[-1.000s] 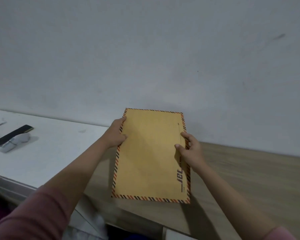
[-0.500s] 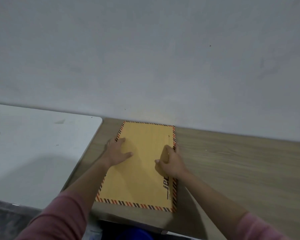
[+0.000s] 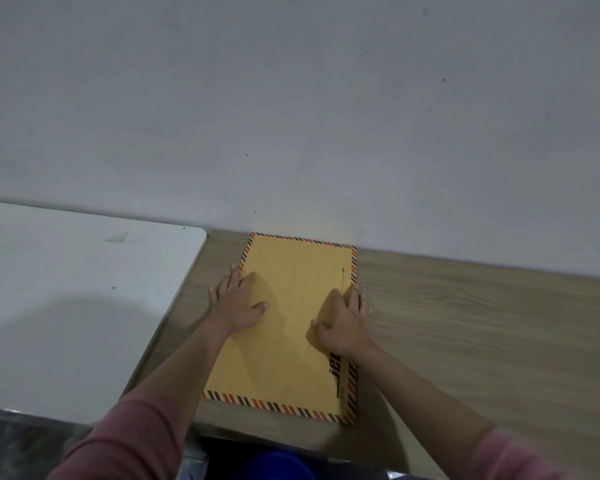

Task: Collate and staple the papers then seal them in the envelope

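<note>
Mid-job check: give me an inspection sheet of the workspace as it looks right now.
Surface: wood-grain table, with a white table butted against its left side.
Job's things: envelope lying flat on the wood-grain table, far edge near the wall; papers and stapler not seen.
Clutter: blue object below the near edge.
Hands: left hand flat on the envelope's left edge; right hand pressing on its right edge.
Cables: nothing seen.
Surroundings: plain grey wall.

Brown envelope [image 3: 284,327] flat on wooden table [image 3: 482,327], left hand [image 3: 238,303] and right hand [image 3: 343,323] pressing it; white table [image 3: 66,306] beside
</note>
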`<state>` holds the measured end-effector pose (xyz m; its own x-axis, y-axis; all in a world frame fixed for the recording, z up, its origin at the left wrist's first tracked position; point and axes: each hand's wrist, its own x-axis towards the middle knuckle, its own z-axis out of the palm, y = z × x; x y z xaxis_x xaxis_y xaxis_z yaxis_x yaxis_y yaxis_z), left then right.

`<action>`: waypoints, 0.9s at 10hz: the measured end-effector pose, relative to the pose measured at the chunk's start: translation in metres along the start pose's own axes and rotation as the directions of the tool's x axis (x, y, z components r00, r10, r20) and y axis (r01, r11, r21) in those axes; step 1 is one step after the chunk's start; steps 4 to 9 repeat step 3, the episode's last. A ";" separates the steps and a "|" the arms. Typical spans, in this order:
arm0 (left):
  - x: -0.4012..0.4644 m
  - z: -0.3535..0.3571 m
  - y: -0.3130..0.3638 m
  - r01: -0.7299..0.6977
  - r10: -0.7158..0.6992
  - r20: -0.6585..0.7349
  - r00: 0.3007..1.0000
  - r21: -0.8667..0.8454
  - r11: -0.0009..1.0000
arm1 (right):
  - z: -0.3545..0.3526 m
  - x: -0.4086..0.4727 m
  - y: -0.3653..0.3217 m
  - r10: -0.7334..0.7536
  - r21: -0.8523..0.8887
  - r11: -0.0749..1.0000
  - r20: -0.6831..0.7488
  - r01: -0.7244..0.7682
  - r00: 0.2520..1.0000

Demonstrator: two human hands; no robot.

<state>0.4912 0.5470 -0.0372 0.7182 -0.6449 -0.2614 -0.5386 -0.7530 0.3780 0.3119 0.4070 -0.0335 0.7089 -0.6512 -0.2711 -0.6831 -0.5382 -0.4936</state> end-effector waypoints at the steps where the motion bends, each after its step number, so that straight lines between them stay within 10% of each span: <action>1: -0.004 -0.003 0.010 0.009 -0.009 0.020 1.000 0.021 1.000 | -0.004 -0.002 0.000 0.007 0.062 0.998 0.006 -0.007 1.000; 3: -0.025 0.002 0.057 -0.165 0.141 -0.147 0.979 -0.160 0.973 | -0.018 -0.010 0.002 0.012 0.375 0.925 -0.175 0.055 0.984; 9: -0.025 0.002 0.057 -0.165 0.141 -0.147 0.979 -0.160 0.973 | -0.018 -0.010 0.002 0.012 0.375 0.925 -0.175 0.055 0.984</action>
